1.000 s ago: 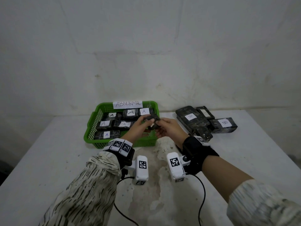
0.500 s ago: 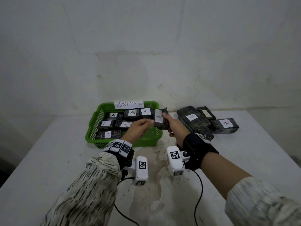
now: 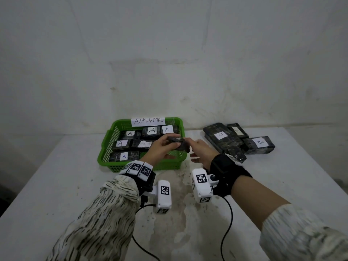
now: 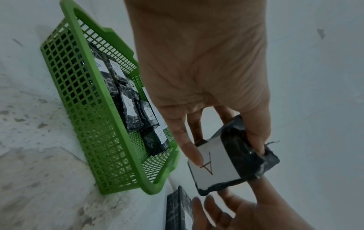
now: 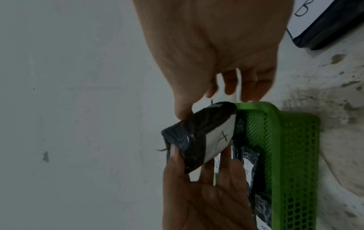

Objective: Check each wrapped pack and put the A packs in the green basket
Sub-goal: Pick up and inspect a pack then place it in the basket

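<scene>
Head view: left hand pinches A pack over green basket at 3 o'clock rim; right hand fingers relaxed, thumb touching pack.

A paper sign on the far rim of the green basket reads "ABNORMAL". Six packs inside the basket carry white labels marked "A". The pack held over the basket's right end also reads "A". Right of the basket, a pack reads "B".
</scene>
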Motion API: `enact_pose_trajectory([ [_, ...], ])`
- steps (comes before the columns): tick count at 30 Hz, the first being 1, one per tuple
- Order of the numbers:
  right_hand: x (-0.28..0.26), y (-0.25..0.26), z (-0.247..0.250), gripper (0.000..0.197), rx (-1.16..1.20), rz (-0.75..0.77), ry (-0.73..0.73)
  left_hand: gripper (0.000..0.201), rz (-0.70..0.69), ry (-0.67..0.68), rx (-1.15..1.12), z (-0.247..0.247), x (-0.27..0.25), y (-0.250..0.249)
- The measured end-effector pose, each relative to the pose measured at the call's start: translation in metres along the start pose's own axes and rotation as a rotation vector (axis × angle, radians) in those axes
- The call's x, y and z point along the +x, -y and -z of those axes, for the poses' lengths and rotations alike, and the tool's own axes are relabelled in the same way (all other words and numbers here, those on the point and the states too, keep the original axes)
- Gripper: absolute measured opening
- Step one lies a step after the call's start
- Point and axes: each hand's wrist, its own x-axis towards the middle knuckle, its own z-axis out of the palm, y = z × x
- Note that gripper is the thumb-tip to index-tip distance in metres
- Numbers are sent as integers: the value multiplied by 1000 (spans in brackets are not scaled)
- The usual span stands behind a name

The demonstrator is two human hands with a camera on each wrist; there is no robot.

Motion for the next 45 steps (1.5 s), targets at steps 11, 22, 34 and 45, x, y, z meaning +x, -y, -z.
enact_pose_trajectory([
  [11, -1, -4, -5, 32, 199, 196, 142, 41, 43, 1, -2, 3, 0, 0],
  [22, 3, -9, -7, 18, 203, 214, 174, 43, 46, -40, 56, 5, 5, 3],
  [34, 16, -4, -24, 46, 418, 129, 129, 35, -60, -313, -46, 30, 7, 18],
  [45, 42, -10, -50, 19, 384, -173, -77, 27, 101, -537, 830, 70, 12, 67],
])
